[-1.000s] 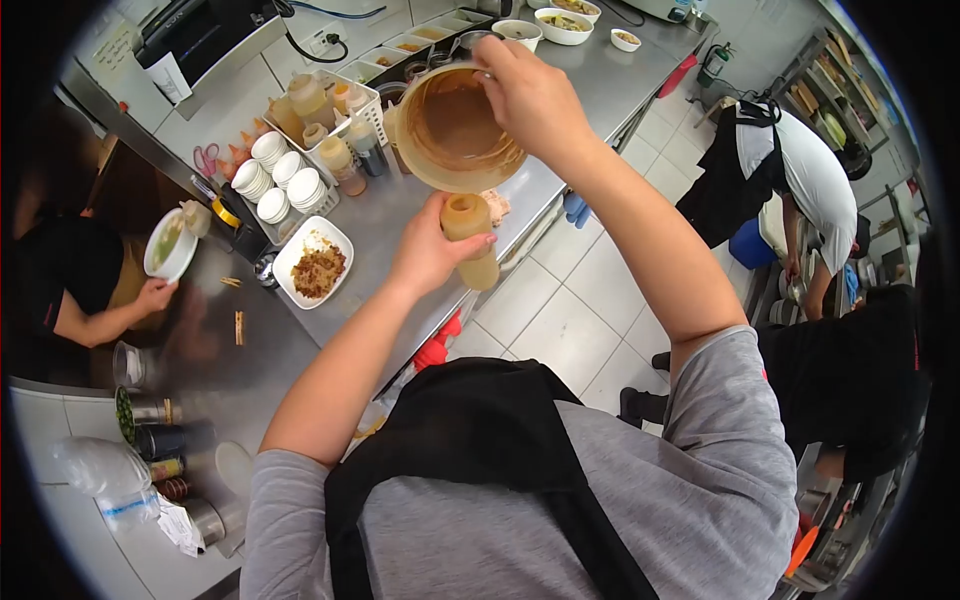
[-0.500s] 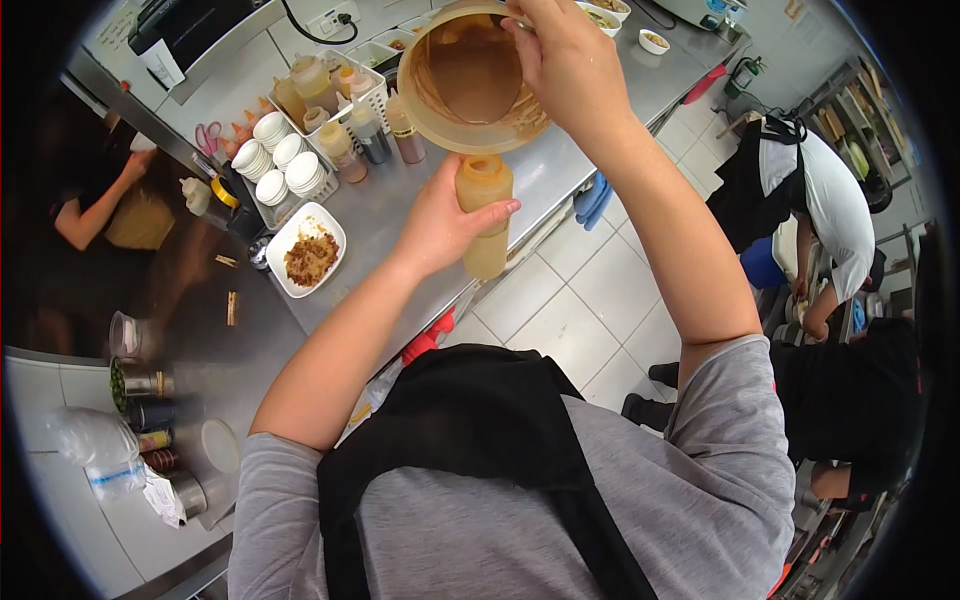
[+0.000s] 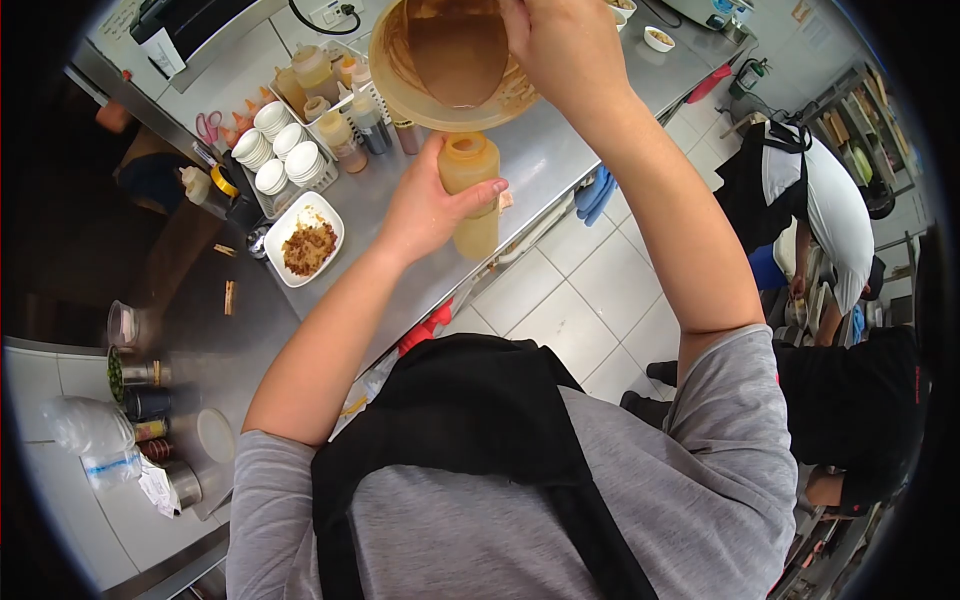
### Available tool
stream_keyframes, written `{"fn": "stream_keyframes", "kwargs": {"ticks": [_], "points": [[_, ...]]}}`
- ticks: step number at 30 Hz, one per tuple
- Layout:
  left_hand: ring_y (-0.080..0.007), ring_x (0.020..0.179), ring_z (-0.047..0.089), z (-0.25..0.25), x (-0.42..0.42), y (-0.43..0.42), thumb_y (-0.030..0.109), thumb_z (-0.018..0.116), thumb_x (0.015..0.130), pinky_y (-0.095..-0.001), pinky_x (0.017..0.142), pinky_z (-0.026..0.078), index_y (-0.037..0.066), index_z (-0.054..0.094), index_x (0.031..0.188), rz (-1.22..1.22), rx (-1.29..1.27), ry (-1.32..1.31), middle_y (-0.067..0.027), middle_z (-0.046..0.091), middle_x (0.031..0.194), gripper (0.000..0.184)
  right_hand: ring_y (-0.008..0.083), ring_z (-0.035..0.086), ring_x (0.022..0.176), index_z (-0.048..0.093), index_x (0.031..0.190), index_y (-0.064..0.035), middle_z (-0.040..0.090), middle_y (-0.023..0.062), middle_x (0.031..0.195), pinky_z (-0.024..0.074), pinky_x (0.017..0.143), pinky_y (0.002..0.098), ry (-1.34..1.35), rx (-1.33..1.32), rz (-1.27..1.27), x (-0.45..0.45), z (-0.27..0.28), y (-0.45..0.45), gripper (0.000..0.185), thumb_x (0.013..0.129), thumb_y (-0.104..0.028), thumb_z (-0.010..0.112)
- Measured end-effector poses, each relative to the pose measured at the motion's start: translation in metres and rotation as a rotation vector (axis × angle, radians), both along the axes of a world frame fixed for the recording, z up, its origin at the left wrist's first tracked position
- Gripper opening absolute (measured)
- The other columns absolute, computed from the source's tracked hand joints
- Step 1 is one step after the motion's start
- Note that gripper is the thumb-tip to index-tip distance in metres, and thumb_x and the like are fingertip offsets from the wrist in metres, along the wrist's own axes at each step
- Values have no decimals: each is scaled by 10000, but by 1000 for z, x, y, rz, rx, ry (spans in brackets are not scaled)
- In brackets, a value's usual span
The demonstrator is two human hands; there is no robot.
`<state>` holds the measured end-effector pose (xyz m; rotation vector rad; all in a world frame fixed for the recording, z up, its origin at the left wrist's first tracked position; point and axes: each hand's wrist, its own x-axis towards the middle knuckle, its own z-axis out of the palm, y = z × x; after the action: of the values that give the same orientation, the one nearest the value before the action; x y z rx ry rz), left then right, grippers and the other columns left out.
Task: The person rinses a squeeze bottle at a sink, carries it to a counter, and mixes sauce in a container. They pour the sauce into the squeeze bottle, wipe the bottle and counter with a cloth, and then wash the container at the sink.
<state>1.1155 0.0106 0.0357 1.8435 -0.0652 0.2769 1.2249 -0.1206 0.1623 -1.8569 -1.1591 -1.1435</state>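
Plainly, the left hand (image 3: 422, 208) holds a bottle (image 3: 470, 165), wall writing (image 3: 114, 28) illegible.

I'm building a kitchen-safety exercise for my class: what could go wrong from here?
1. Brown sauce might miss, since the tub is far wider than the mouth of the bottle; drips could reach the left hand.
2. Only the right hand holds the tub, near its rim, so a slip could tip it.
3. The bottle is close to the edge of the counter, so a spill might reach the floor.
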Motion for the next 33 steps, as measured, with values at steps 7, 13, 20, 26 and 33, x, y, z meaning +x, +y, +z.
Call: {"fn": "stream_keyframes", "kwargs": {"ticks": [7,13,20,26,33], "points": [[-196,1039,615,7,-3,3,263,782,798,-342,920,484,19,453,1271,13,31,5,-112,627,1130,626,394,571,767,488,969,-87,529,154,848,469,624,463,-27,18,8,-1,5,5,122,876,-34,548],[-179,1045,612,13,-5,3,240,760,831,-336,935,480,15,426,1297,30,93,42,-110,630,1129,616,394,572,765,490,978,-84,529,157,848,472,627,464,-74,27,28,2,9,5,127,875,-28,540],[-220,1017,630,15,-5,2,309,803,766,-359,891,499,15,462,1236,48,52,43,-129,632,1101,651,390,579,754,486,987,-84,530,156,856,475,619,465,-89,16,13,6,13,6,130,878,-27,528],[-221,1017,629,10,-3,3,306,805,764,-357,894,497,13,464,1243,38,64,33,-131,635,1104,657,390,585,737,482,987,-89,530,153,856,481,607,466,-90,8,-5,7,15,5,126,881,-34,525],[-220,1022,627,7,-10,-3,312,806,765,-356,894,496,14,466,1246,32,62,16,-136,635,1104,660,393,584,729,487,984,-93,526,151,852,484,601,466,-113,13,-39,1,14,1,123,881,-37,525]]}}
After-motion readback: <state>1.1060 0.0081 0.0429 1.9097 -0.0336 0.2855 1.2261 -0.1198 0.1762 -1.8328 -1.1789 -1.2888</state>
